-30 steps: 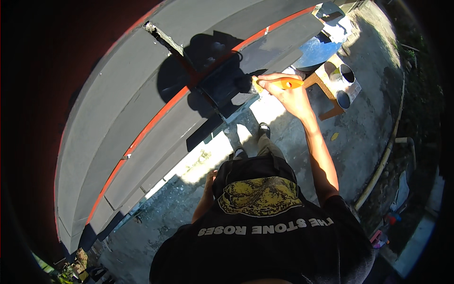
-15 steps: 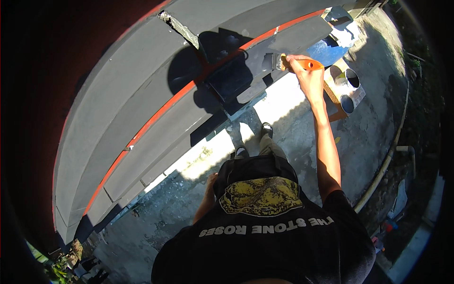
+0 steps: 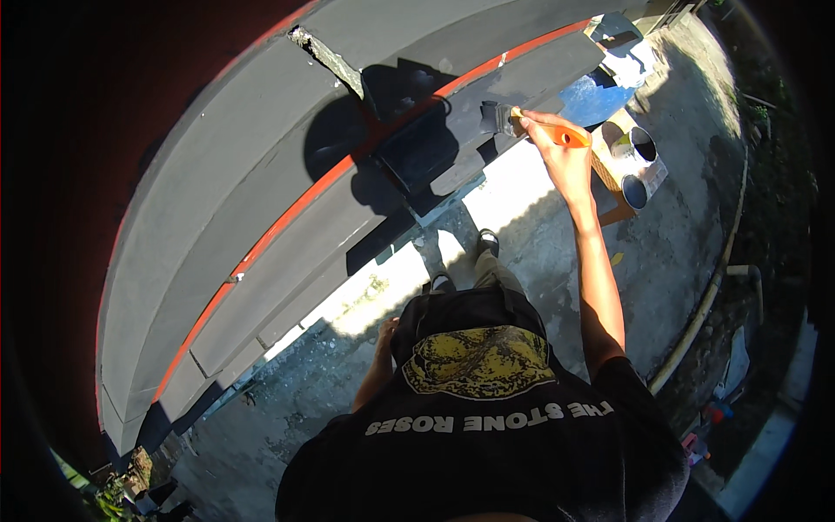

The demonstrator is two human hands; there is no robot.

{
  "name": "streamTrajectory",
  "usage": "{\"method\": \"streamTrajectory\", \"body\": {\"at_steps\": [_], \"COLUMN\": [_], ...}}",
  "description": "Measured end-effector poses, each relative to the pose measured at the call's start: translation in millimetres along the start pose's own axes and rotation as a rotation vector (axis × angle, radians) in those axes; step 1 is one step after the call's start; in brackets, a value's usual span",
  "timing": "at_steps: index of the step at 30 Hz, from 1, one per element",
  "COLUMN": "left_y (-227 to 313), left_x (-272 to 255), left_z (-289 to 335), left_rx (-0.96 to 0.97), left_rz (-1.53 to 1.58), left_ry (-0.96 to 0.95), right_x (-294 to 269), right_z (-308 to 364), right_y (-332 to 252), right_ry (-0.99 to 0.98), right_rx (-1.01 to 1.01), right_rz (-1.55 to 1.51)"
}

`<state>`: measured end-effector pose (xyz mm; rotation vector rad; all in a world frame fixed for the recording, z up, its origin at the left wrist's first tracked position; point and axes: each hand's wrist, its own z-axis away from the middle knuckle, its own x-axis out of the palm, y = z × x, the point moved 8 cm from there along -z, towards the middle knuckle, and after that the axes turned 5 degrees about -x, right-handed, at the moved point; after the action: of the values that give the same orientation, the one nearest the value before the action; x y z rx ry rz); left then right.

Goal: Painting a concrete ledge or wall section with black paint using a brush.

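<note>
My right hand (image 3: 565, 161) is closed round the orange handle of a paintbrush (image 3: 570, 137). The brush's dark bristles meet a grey painted surface (image 3: 539, 71), beside a fresh-looking dark patch. An orange-red stripe (image 3: 300, 207) runs along that grey surface, and my shadow falls across its middle. Down by my waist is my left hand (image 3: 384, 337), partly covered by the black shirt; its fingers are too hidden to read.
Two open cans, a pale one (image 3: 642, 144) and a dark-topped one (image 3: 634, 191), stand on a box right of the brush. A blue sheet-like thing (image 3: 591, 100) lies behind them. Concrete floor (image 3: 678, 252) surrounds my feet, with a long pipe (image 3: 696, 339) at the right.
The brush has shifted slightly left and down along the grey surface, with my right hand following. My left hand stays by my waist.
</note>
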<state>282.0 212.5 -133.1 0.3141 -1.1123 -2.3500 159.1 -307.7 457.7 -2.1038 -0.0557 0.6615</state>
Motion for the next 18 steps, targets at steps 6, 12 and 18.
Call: {"method": "streamTrajectory", "body": {"at_steps": [6, 12, 18], "left_y": [3.5, 10.8, -0.8], "left_x": [0.2, -2.1, 0.8], "left_z": [-24.6, -25.8, 7.7], "left_rx": [0.014, -0.002, -0.012], "left_rz": [-0.015, -0.091, -0.189], "left_ry": [0.009, 0.066, 0.174], "right_x": [2.8, 113.6, 42.5], "right_z": [-3.3, 16.8, -46.5], "right_y": [-37.7, -65.6, -28.2], "right_ry": [0.087, -0.349, -0.005], "right_rx": [-0.196, 0.057, -0.021], "right_rz": [0.194, -0.275, 0.138]}}
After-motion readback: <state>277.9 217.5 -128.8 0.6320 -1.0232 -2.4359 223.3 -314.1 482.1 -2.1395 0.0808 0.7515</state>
